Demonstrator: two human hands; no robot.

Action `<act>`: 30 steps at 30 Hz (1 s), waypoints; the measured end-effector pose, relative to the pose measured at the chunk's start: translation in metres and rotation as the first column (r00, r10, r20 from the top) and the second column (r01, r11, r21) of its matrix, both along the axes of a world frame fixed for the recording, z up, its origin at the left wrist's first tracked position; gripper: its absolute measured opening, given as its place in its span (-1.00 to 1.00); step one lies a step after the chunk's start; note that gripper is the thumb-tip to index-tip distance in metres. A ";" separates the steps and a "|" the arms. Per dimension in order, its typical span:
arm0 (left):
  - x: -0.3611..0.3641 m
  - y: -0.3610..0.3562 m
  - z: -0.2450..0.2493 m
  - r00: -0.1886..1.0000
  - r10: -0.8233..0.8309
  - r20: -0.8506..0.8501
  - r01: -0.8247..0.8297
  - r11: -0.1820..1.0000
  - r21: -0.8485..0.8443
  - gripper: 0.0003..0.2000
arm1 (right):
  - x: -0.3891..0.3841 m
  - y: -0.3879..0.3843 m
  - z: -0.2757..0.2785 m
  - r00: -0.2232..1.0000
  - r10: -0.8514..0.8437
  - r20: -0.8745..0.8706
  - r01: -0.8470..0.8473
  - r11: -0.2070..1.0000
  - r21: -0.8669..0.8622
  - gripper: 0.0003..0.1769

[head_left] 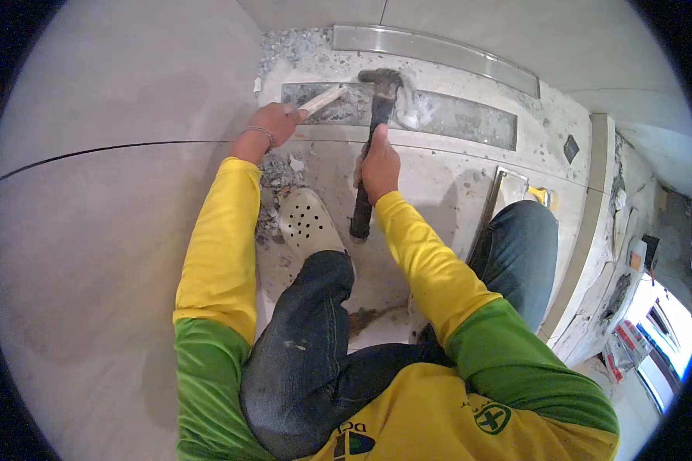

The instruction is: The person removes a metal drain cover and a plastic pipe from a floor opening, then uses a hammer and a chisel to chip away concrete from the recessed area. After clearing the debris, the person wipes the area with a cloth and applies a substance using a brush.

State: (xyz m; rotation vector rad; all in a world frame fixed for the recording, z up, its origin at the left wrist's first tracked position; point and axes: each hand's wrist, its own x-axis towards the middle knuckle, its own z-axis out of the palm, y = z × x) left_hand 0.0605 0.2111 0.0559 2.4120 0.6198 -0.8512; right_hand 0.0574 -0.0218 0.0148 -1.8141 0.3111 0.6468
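Observation:
My right hand (380,167) is wrapped round the dark handle of a hammer (382,106), whose head points away from me over the floor slot. A pale, stick-like tool (323,100) is in the closed fingers of my left hand (275,127); its far end reaches over the slot, left of the hammer head. The slot (477,121) is long and rectangular, with a rough grey bottom. Whitish crumpled material (415,111) lies in it just right of the hammer head.
A long metal strip (438,55) lies beyond the slot. Broken rubble (273,196) is heaped beside my white clog (307,221). To the right are a metal-edged frame (500,192), a yellow-handled item (542,196) and a raised sill (592,200). A tiled wall (115,192) stands at left.

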 end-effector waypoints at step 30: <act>0.018 -0.018 0.002 0.959 -0.259 -0.117 0.279 0.933 0.226 -0.61 | 0.007 -0.017 -0.012 0.990 -0.139 -0.016 0.140 0.984 0.107 -0.26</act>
